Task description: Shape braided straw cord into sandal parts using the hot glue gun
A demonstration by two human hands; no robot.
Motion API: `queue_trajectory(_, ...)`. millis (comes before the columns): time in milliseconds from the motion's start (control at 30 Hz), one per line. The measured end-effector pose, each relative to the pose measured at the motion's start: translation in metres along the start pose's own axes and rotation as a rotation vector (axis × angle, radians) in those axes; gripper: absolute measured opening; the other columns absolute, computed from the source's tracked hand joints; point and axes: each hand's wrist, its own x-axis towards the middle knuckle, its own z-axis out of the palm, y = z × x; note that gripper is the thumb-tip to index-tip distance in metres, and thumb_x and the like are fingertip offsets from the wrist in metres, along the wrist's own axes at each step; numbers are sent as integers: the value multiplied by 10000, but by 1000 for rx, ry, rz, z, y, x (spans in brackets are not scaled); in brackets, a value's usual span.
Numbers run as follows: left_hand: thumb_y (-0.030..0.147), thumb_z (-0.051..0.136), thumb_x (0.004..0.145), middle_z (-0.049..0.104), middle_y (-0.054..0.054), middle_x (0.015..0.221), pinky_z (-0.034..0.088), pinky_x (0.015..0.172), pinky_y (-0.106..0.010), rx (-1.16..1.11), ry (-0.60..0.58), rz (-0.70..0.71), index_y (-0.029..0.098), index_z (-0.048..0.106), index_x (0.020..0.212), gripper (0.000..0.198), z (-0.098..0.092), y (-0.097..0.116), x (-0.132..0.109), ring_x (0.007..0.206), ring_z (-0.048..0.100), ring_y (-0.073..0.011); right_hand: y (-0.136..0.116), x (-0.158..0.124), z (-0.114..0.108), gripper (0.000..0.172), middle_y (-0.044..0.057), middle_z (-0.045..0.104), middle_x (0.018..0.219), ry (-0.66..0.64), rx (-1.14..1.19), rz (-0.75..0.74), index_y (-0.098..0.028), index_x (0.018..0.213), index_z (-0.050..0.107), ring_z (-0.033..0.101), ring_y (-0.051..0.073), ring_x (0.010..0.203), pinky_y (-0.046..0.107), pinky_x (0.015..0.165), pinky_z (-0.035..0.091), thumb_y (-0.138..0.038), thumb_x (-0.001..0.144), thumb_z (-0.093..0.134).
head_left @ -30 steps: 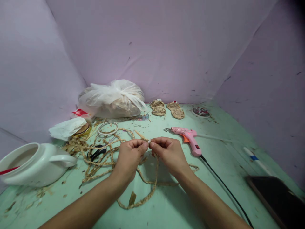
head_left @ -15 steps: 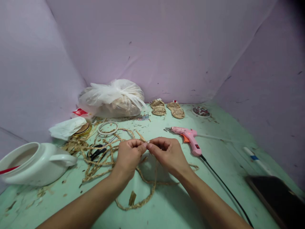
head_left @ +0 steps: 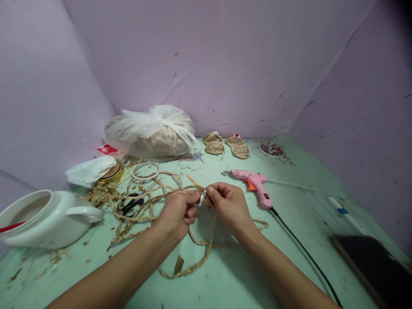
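Above the middle of the table, my left hand (head_left: pixel 178 212) is closed in a pinch, its thumb tip at a narrow white strip (head_left: pixel 202 198) that looks like tape. My right hand (head_left: pixel 230 206) is closed too, pinching a braided rope (head_left: pixel 196 265) of dry tan fibre just beside the strip. The strip sits against the rope; whether it goes all the way round is hidden by my fingers. From my hands the rope hangs down in a loop onto the table, and more of it lies tangled at the left.
A pink glue gun (head_left: pixel 254 180) lies to the right, its black cord running towards me. Scissors (head_left: pixel 131 205) and a white ring (head_left: pixel 146 171) lie among the rope. Further out are a white pot (head_left: pixel 61 223), a plastic bag (head_left: pixel 154 133), small woven slippers (head_left: pixel 237 146) and a phone (head_left: pixel 373 262).
My fingertips have shifted slightly right and come a little apart, so the white strip now shows between them. My left hand has turned, with its fingers curled under.
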Motion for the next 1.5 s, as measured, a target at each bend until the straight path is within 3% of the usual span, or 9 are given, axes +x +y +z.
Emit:
queue_trajectory(200,133,556,587,424,65,517,75,323,-138,-22,119,-41,146,470,698,141,-5,-1,3,324,255,-4,1,2,-1,184,-23,512,490,60,9,43,-154,572,565,453,101,439,234,455,374,-308,671,556)
queue_trajectory(333,183,612,586,304,94,442,92,337,-156,73,170,101,165,436,613,179,-2,-5,-5,347,221,-20,-2,1,-2,191,-25,501,472,62,18,45,-151,559,563,453,99,431,228,441,359,-311,663,568)
queue_trajectory(533,267,621,653,560,-2,691,318,501,-223,992,312,803,185,610,732,115,-1,-17,-19,542,442,-104,-3,1,-3,177,-21,517,466,61,15,18,-148,547,580,435,97,432,227,440,341,-299,639,590)
queue_trajectory(700,202,510,751,594,-5,710,347,585,-249,1298,321,859,217,626,707,125,-5,-22,-13,641,528,-139,-4,0,-2,186,-29,494,444,50,12,9,-154,516,564,422,95,431,227,443,331,-287,644,582)
queue_trajectory(900,73,509,688,547,25,569,365,541,-209,1289,-189,819,192,540,544,189,-4,26,-41,562,506,-105,-7,0,-4,164,-31,500,445,46,22,53,-145,531,565,432,87,416,218,434,333,-263,644,575)
queue_trajectory(1000,77,592,639,589,50,509,308,402,-171,1319,-822,593,216,574,505,194,-11,53,-72,423,473,-70,-6,1,-4,178,-29,500,430,45,29,83,-139,547,573,425,83,395,214,417,325,-276,659,567)
queue_trajectory(1067,138,663,590,537,47,405,192,326,-203,1320,-971,557,210,542,409,229,-16,60,-82,333,375,-66,-5,1,-3,184,-28,499,420,42,33,92,-136,543,573,414,78,386,211,412,318,-275,664,567)
queue_trajectory(1300,282,525,699,511,15,458,240,423,-218,1329,80,558,201,645,565,197,-10,33,-29,442,412,-116,-8,-2,-2,191,-30,506,429,37,58,70,-143,540,567,418,82,401,212,419,316,-294,656,586)
queue_trajectory(1500,318,566,626,455,30,441,248,440,-210,847,110,303,130,640,600,203,-3,13,-7,431,357,-88,-7,-2,-3,184,-27,518,437,36,52,39,-138,552,581,426,86,420,216,440,321,-292,652,598)
